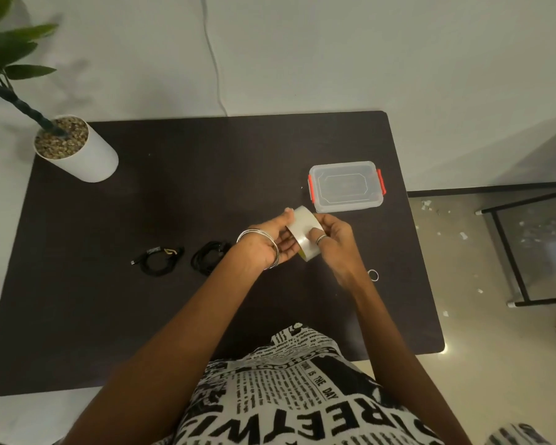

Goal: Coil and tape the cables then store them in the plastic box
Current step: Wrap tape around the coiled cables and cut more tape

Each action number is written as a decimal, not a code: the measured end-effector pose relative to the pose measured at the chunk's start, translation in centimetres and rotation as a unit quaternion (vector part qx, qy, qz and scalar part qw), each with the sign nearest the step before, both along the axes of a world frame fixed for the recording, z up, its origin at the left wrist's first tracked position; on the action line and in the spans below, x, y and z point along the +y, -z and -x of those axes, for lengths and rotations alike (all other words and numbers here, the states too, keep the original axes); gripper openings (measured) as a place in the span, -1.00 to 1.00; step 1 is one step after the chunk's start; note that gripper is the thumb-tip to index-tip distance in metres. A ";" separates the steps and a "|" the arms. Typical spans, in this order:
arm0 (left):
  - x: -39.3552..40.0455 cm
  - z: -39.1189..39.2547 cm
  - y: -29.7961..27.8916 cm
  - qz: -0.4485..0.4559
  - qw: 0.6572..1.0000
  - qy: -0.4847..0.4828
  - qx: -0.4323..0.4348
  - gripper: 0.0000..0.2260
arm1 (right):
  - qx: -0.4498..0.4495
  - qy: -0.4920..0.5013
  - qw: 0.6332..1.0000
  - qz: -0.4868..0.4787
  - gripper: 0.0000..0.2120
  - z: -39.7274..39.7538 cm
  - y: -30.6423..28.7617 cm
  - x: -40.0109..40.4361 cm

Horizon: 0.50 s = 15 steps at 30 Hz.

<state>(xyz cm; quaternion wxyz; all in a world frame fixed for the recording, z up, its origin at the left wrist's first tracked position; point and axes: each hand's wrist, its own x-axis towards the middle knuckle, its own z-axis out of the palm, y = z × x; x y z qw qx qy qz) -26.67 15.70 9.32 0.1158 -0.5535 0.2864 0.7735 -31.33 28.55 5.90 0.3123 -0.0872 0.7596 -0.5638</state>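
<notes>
The person's newsprint-pattern shirt reads "IS THE DAY" among larger letters. Both hands grasp a roll of clear tape above the dark table: the left hand curls beneath it, and the right hand presses its thumb on top. The lidded plastic box with red latches sits just beyond, contents unclear, and two coiled black cables lie to the left.

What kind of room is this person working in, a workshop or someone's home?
Probably a home or small office rather than a workshop: a dark table stands against a plain white wall, with a potted plant at its corner and a glossy tiled floor beside it. No tools or machines show.
</notes>
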 end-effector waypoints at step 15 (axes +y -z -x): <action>-0.4 0.3 0.1 0.030 0.997 -0.039 0.063 -0.73 | -0.023 0.058 0.997 0.040 -0.83 0.1 -0.5 -0.1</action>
